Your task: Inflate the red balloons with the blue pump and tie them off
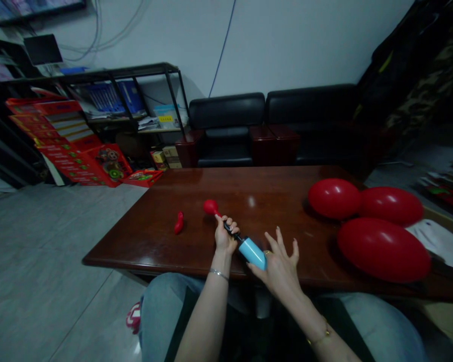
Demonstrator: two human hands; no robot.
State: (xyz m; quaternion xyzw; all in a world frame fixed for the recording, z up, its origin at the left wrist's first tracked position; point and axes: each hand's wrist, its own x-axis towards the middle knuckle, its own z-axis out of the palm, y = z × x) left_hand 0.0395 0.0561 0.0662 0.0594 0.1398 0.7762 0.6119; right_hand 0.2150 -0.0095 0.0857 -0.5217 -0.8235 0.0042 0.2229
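My left hand point(226, 234) is closed around the black nozzle end of a hand pump point(252, 252) with a light-blue barrel. Its thumb and fingers pinch the neck of a small, slightly filled red balloon point(210, 206), which points away from me over the table. My right hand point(281, 264) is at the near end of the blue barrel, with the thumb and the base of the forefinger touching it. The other fingers of that hand are spread out. Left of the pump, a limp red balloon point(178, 223) lies on the tabletop.
Three inflated red balloons point(383, 250) rest together at the right of the brown wooden table point(256, 183), beside a white cloth-like item point(440, 242). Black sofas point(226, 118) stand behind it. Red boxes point(75, 151) are stacked at the left, near a metal shelf point(147, 68).
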